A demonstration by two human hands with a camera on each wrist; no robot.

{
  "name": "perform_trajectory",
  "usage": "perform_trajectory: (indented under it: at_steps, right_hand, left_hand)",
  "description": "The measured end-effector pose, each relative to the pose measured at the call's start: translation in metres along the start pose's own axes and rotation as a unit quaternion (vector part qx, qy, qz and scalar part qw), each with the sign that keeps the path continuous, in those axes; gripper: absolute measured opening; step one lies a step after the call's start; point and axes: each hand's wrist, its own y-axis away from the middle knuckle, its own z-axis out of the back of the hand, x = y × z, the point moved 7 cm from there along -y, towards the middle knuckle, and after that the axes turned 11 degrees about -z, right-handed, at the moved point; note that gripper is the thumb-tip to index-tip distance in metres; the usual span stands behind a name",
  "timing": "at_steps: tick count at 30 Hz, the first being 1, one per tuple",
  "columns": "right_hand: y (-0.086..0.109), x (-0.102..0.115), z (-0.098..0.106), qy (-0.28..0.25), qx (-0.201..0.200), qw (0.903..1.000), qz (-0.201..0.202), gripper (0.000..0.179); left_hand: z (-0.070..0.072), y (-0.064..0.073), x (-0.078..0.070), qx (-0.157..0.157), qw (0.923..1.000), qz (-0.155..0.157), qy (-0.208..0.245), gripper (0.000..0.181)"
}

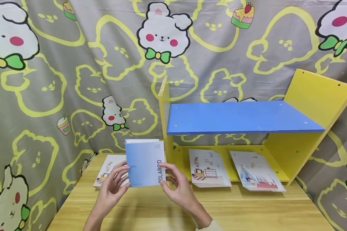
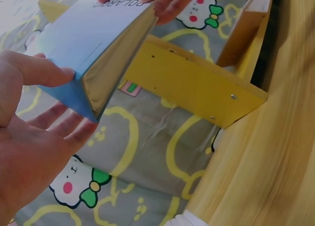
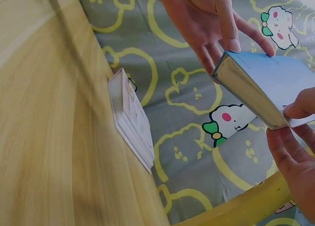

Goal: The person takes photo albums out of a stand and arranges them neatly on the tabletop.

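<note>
A small blue-and-white photo album (image 1: 145, 168) marked POLAROID is held up above the table, its cover facing the head camera. My left hand (image 1: 112, 182) pinches its left edge, thumb in front and fingers behind. On the opposite edge, by the lettering, my right hand (image 1: 179, 183) grips with thumb and fingers. The left wrist view shows the album (image 2: 93, 44) from below, with cream-coloured pages between its covers. Behind my left hand, a white illustrated album (image 1: 108, 168) lies on the table, partly hidden.
A yellow shelf unit (image 1: 313, 128) with a blue board (image 1: 237, 117) stands at the back right of the wooden table (image 1: 248, 211). Two more illustrated albums, one with a dresser (image 1: 209, 166) and one with a tent (image 1: 255, 170), lean on its lower part. A patterned curtain hangs behind.
</note>
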Motion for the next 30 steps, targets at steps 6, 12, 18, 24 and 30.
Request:
perform_trajectory:
  at_steps: [6, 12, 18, 24, 30]
  right_hand:
    - [-0.003, -0.001, -0.004, -0.004, 0.000, 0.9996, 0.027, 0.068]
    - [-0.006, -0.005, -0.007, -0.008, -0.005, 0.9996, 0.025, 0.067]
    - [-0.009, -0.009, -0.006, -0.024, -0.008, 0.9997, 0.003, 0.064]
    - [-0.012, -0.011, -0.007, -0.028, -0.013, 0.9995, 0.009, 0.061]
    - [-0.014, -0.017, -0.008, -0.036, -0.014, 0.9992, 0.009, 0.062]
  left_hand:
    - [0.004, -0.001, 0.003, -0.002, 1.0000, 0.008, 0.005, 0.053]
    - [0.007, -0.002, 0.008, -0.001, 0.9999, 0.007, 0.010, 0.052]
    - [0.008, -0.005, 0.013, -0.001, 0.9999, 0.011, 0.007, 0.050]
    - [0.010, -0.007, 0.018, -0.003, 0.9993, 0.037, 0.003, 0.051]
    - [0.013, -0.008, 0.021, 0.003, 0.9992, 0.039, 0.003, 0.053]
